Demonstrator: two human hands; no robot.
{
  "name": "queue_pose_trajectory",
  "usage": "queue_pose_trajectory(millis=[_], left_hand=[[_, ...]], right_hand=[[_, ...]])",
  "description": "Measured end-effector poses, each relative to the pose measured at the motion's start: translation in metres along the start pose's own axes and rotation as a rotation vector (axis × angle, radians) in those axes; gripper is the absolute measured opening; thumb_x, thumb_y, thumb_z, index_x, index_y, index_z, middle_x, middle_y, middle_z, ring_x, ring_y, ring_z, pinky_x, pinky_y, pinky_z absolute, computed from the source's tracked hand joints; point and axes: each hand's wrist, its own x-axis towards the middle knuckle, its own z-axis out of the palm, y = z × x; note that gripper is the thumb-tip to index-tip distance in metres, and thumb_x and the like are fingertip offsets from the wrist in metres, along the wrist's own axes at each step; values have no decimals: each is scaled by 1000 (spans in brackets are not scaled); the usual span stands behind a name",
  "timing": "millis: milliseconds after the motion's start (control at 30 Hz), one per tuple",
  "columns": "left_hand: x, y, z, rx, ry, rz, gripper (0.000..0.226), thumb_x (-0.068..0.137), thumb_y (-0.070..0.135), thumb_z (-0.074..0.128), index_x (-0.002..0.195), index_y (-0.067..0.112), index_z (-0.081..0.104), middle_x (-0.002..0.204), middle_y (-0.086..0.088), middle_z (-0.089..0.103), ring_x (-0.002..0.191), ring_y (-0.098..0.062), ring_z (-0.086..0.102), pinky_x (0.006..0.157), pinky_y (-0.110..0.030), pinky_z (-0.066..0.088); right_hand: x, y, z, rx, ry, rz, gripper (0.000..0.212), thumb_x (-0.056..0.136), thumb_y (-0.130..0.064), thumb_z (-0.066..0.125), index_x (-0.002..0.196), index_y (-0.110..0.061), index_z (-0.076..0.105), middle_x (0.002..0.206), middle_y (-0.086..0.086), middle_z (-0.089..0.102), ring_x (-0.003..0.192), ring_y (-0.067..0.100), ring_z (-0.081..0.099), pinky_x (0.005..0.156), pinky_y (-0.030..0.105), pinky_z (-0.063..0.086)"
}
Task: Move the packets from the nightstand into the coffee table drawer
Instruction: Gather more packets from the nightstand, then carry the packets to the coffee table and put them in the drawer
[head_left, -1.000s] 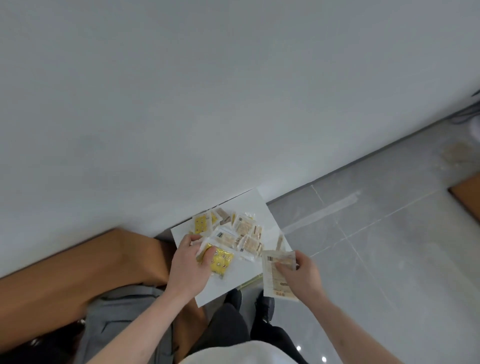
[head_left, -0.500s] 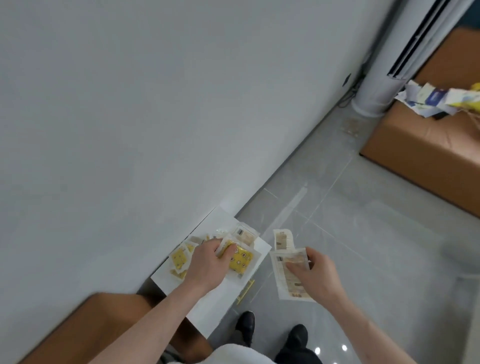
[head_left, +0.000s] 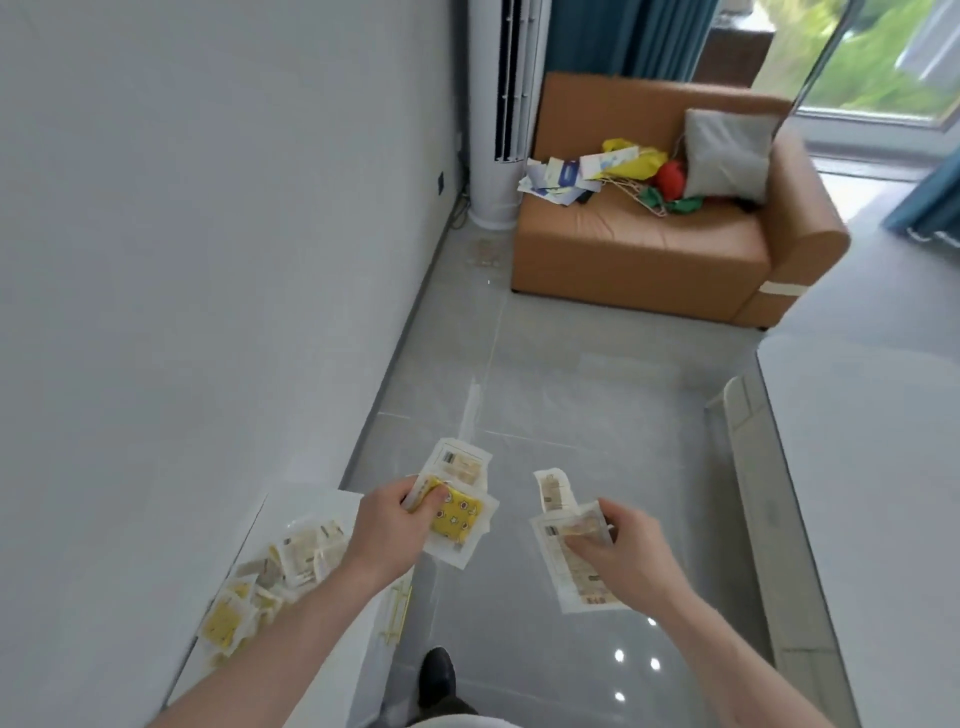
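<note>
Your left hand (head_left: 387, 530) now pinches yellow packets (head_left: 457, 514) lifted off the bench (head_left: 311, 506); your right hand (head_left: 618, 551) still grips beige packets (head_left: 563, 558). Remaining packets (head_left: 275, 577) at 8 o'clock.

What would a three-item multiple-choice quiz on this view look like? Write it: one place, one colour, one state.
1. Where do the loose packets lie?
A. on the nightstand
B. on the sofa
C. on the floor

2. What colour is the sofa?
A. blue
B. tan
C. white

3. What is the right hand doing?
A. hanging empty
C. pulling a drawer
B. holding packets

Key: 1 A, they are heaped on the white top under the left arm; 2 B, its leather is orange-brown; 3 B, its fingers pinch beige packets over the floor, while the left hand holds a yellow packet.
</note>
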Motion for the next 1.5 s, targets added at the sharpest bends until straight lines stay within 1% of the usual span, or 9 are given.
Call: queue_pose_trajectory(millis=[133,333,433,567,833,1067,1167,1367,1500], left_hand=[[-21,38,79,-18,-94,65,20,98,39,66,94,23,77,86,10,78,79,-8,74,74,-37,62],[-90,87,208,-44,-164,130,16,98,39,68,95,25,76,87,9,78,81,-9,74,72,-34,61],[-123,111,263,-57,-218,167,6,97,32,70,99,28,73,90,11,78,81,-5,74,69,-25,58],[-155,142,324,-53,-346,178,7,97,27,70,104,28,68,96,9,78,86,-8,76,78,-32,61],[-171,201,433,66,-474,245,8,96,25,71,102,30,70,94,11,78,85,-9,76,80,-35,61],[-169,244,556,88,-561,245,8,96,27,70,104,31,69,93,11,78,82,-8,76,78,-35,61],[-181,265,609,73,-603,232,6,98,27,68,104,30,69,94,8,78,81,-7,76,74,-31,60],[-211,312,713,60,-713,256,5,95,33,70,100,33,69,94,7,78,83,-11,77,77,-38,63],[-245,347,773,100,-807,318,3,95,36,69,98,36,68,93,8,78,83,-13,76,76,-42,63]], right_hand=[[-38,64,-62,35,69,11,7,86,-25,78,83,-29,73,81,-4,77,72,15,75,65,42,65],[-107,169,-158,58,165,41,9,86,-28,79,86,-35,74,83,-17,76,75,2,72,71,38,65],[-140,216,-201,84,218,95,11,85,-26,79,80,-34,72,79,-15,75,74,9,73,72,42,64],[-177,265,-251,124,291,136,9,84,-24,79,79,-28,72,76,-7,73,74,16,72,71,44,64],[-219,343,-332,158,400,161,19,88,-26,77,74,-24,65,73,-23,69,65,-3,66,51,15,48],[-238,416,-419,147,469,281,16,84,-36,76,77,-25,65,79,-10,71,73,13,69,63,34,61],[-248,445,-455,161,497,328,22,82,-35,77,76,-20,63,77,-6,70,73,19,68,59,34,62],[-275,508,-516,248,592,390,24,82,-29,80,69,-21,60,64,-10,63,56,12,59,59,44,63],[-302,550,-550,291,669,413,20,84,-26,80,72,-21,65,61,-11,60,54,5,53,60,40,64]])
